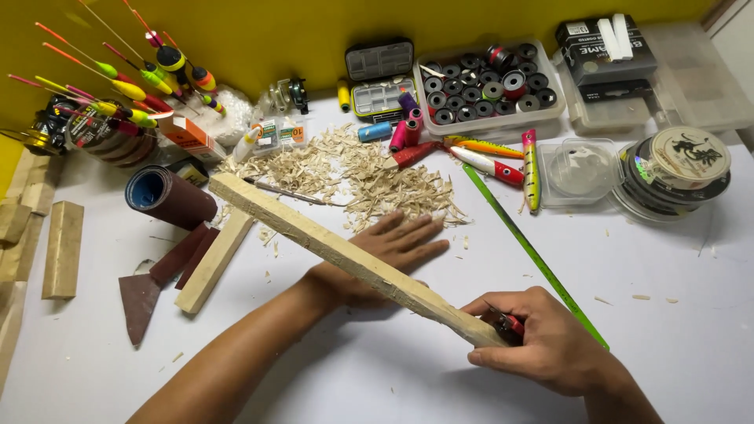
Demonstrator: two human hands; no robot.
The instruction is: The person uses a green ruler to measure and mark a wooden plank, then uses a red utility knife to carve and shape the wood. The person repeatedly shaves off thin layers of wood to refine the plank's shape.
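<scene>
1. Currently the long pale rough-sawn wooden strip [353, 259] runs diagonally over the white table [377, 377], its far end near the pile of pale wood shavings [369, 177] and its near end at the right hand.
2. Left hand [393, 247] lies flat beyond and under the strip, fingers spread, palm pressing the table; it grips nothing.
3. Right hand [542, 345] is curled closed around a small red-handled tool [509, 322], held against the strip's near end.
4. Judgement: a cutting or shaving step at that end is in hand. The next move calls for a steady strip and fingers kept off the blade's path.
5. Nearby: a long green ruler [534, 255] right of the strip, a shorter wooden block [214, 261] and dark red sandpaper pieces [161, 275] to its left, painted fishing lures [503, 161] behind.
6. Hard to tell: the tool's blade is hidden by the fingers, and whether the strip's middle touches the table or is lifted.
</scene>
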